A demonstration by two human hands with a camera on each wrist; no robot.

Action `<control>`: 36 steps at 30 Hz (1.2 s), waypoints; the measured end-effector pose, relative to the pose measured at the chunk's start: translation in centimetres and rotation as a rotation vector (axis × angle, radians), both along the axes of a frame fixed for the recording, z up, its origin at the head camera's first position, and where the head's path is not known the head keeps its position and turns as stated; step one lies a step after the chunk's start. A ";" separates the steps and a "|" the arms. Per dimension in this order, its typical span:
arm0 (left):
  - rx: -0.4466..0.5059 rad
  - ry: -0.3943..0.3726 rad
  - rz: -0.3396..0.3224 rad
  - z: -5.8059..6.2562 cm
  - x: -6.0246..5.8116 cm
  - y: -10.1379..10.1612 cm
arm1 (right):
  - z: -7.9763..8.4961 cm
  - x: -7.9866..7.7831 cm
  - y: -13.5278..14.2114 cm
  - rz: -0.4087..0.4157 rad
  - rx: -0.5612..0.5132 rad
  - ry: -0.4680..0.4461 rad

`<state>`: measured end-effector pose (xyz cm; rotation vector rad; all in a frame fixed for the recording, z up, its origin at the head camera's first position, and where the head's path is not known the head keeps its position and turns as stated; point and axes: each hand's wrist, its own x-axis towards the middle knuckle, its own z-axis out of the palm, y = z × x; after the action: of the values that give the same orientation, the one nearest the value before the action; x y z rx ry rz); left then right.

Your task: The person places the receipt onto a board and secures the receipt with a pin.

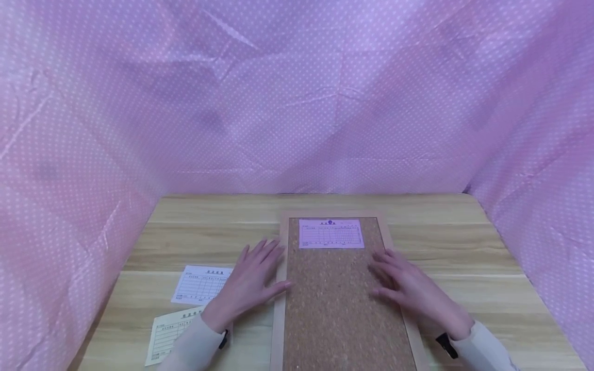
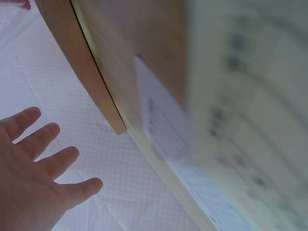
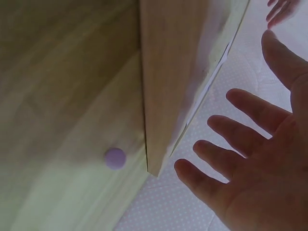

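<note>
A wood-framed cork board [image 1: 343, 309] lies lengthwise on the table. A printed purple form slip [image 1: 331, 236] is at its far end, with a dark round pushpin [image 1: 330, 222] at the slip's top edge. My left hand [image 1: 250, 282], fingers spread, is over the board's left frame; the left wrist view shows the same hand [image 2: 41, 168] holding nothing. Over the right frame is my right hand [image 1: 410, 291], slightly blurred. Its fingers look loosely extended and hold nothing in the right wrist view. Whether either hand touches the frame, I cannot tell.
Left of the board lie a white form slip [image 1: 201, 285] and a pale yellow one [image 1: 169, 335], both partly covered by my left hand and sleeve. A round purple pushpin [image 3: 115, 158] sits on the table beside the board. Pink dotted cloth [image 1: 315, 103] surrounds the table.
</note>
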<state>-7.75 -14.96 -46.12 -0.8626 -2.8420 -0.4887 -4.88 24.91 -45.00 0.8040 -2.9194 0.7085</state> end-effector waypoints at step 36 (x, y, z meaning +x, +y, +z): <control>0.104 -0.080 0.194 0.1 1.9 -15.1 | -1.0 0.3 0.4 0.102 0.084 0.095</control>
<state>-5.89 -30.02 -46.05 -0.5542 -2.9018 -0.6508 -4.61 25.29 -45.98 0.9731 -2.8563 0.5406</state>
